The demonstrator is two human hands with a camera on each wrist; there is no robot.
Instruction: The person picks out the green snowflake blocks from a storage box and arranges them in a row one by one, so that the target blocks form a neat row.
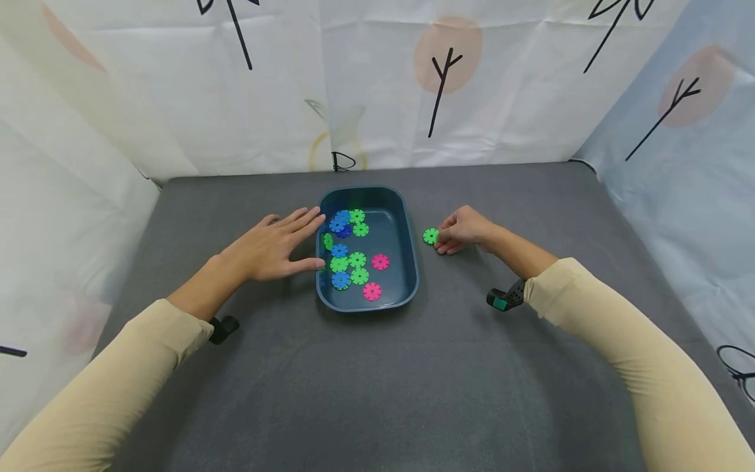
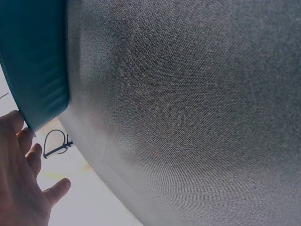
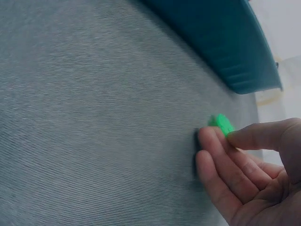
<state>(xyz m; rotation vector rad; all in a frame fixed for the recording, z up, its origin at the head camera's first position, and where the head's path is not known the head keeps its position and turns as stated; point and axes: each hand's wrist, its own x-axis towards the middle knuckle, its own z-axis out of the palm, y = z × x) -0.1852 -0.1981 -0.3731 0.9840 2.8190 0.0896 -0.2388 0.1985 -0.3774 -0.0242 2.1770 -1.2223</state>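
Note:
A dark blue plastic tray (image 1: 386,305) stands on the table, with green, blue and pink notched discs lying mostly along its left side. Fingers fairly straight, my left hand (image 1: 268,248) touches the tray's left rim; the left wrist view shows this hand (image 2: 19,174) against the tray's outer wall (image 2: 35,61). To the right of the tray, my right hand (image 1: 467,229) pinches a green notched disc (image 1: 430,236) between thumb and fingers. In the right wrist view the green disc (image 3: 225,124) sticks out from the fingertips, low over the table.
Grey cloth covers the table (image 1: 377,387). Behind it hangs a white curtain (image 1: 377,85) printed with trees, and further curtains flank both sides. A dark strap-on device (image 1: 506,298) sits at the right wrist, another (image 1: 224,329) at the left.

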